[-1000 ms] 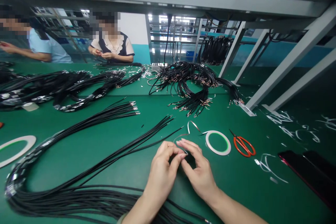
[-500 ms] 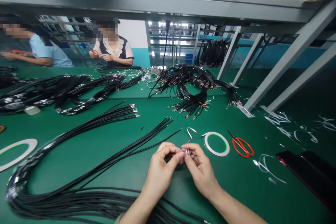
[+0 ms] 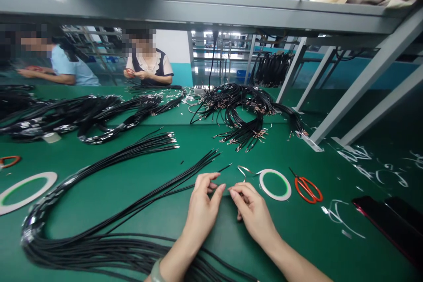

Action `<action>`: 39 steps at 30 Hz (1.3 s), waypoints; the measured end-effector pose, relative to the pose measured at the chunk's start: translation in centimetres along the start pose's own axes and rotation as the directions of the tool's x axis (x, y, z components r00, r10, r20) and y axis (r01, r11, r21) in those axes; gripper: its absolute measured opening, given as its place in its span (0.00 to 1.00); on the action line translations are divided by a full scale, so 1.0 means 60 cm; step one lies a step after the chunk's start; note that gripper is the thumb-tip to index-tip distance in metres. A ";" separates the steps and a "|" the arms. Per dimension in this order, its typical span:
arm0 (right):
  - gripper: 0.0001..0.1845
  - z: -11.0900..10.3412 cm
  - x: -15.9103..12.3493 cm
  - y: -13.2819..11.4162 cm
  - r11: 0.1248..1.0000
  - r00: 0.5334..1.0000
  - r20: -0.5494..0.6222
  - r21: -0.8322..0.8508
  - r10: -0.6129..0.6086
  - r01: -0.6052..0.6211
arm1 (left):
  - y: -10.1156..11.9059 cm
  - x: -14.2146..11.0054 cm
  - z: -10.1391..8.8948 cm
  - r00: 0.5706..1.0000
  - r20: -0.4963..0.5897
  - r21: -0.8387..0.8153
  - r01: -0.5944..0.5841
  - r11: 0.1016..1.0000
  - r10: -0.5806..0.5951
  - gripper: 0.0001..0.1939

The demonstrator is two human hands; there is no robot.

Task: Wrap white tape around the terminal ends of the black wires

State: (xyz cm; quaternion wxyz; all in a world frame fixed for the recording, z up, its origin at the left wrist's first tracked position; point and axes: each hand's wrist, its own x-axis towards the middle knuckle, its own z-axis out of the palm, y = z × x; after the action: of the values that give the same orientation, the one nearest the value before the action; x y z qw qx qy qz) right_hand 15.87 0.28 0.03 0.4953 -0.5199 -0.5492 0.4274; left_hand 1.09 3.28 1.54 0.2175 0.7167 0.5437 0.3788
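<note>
My left hand (image 3: 203,207) and my right hand (image 3: 253,211) rest close together on the green table (image 3: 297,238), fingertips almost touching. Both are curled into pinches; what they pinch is too small to name. A single black wire (image 3: 185,187) runs from my left fingers toward the upper right, its tip near a thin strip pulled off a white tape ring (image 3: 275,184). That ring lies just right of my right hand. A long bundle of black wires (image 3: 109,202) sweeps left of my hands and loops under my wrists.
Red-handled scissors (image 3: 307,188) lie right of the tape ring. A dark phone (image 3: 393,224) sits at the right edge. A second tape ring (image 3: 26,186) lies far left. Piles of black wires (image 3: 244,110) fill the back. Two people work across the table.
My fingertips, pressed together around a small strip before, have drawn slightly apart and dropped toward the table. The view has shifted a little to the left.
</note>
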 end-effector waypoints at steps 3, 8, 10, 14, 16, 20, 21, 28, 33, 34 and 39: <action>0.16 -0.008 0.013 0.014 0.993 0.990 -0.100 0.075 0.102 -0.094 | -0.017 0.025 0.015 1.000 0.003 0.275 0.017 0.961 -0.019 0.11; 0.19 -0.021 0.032 0.024 0.986 0.971 -0.202 0.130 0.130 -0.105 | -0.032 0.061 0.032 0.998 -0.022 0.388 0.057 0.920 -0.053 0.06; 0.19 -0.023 0.034 0.022 0.983 0.964 -0.231 0.150 0.135 -0.102 | -0.035 0.069 0.032 0.999 -0.003 0.392 0.046 0.919 -0.049 0.07; 0.17 -0.021 0.033 0.015 0.977 0.957 -0.252 0.188 0.143 -0.097 | -0.036 0.079 0.026 0.998 0.027 0.356 0.042 0.934 -0.056 0.04; 0.17 -0.020 0.032 0.014 0.971 0.954 -0.256 0.217 0.157 -0.102 | -0.030 0.080 0.019 0.997 0.045 0.310 0.052 0.949 -0.069 0.05; 0.16 -0.020 0.031 0.009 0.936 0.938 -0.269 0.331 0.217 -0.121 | -0.003 0.047 -0.011 0.990 0.122 0.156 0.051 0.986 -0.070 0.09; 0.15 -0.019 0.029 0.005 0.921 0.938 -0.265 0.373 0.224 -0.114 | 0.004 0.033 -0.018 0.989 0.135 0.094 0.048 0.994 -0.061 0.11; 0.17 -0.002 0.009 -0.033 0.822 0.959 -0.195 0.567 0.204 -0.060 | 0.001 -0.041 -0.032 0.899 0.405 -0.559 0.387 0.734 -0.166 0.17; 0.17 0.005 0.002 -0.030 0.836 0.951 -0.206 0.542 0.232 -0.087 | 0.005 -0.042 -0.025 0.877 0.447 -0.588 0.436 0.681 -0.177 0.17; 0.17 0.007 0.000 -0.028 0.840 0.950 -0.206 0.535 0.233 -0.090 | 0.011 -0.041 -0.025 0.872 0.455 -0.588 0.445 0.676 -0.178 0.17; 0.20 0.021 -0.013 -0.023 0.834 0.961 -0.106 0.527 0.254 -0.162 | 0.039 -0.041 -0.016 0.851 0.478 -0.620 0.503 0.602 -0.218 0.19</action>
State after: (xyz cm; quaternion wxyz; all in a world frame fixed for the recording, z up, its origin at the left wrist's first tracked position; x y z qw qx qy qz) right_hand 14.40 -0.57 1.16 0.6115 -0.4605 -0.3108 0.5634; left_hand 1.48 0.13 3.07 0.6500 0.4988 0.4350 0.3735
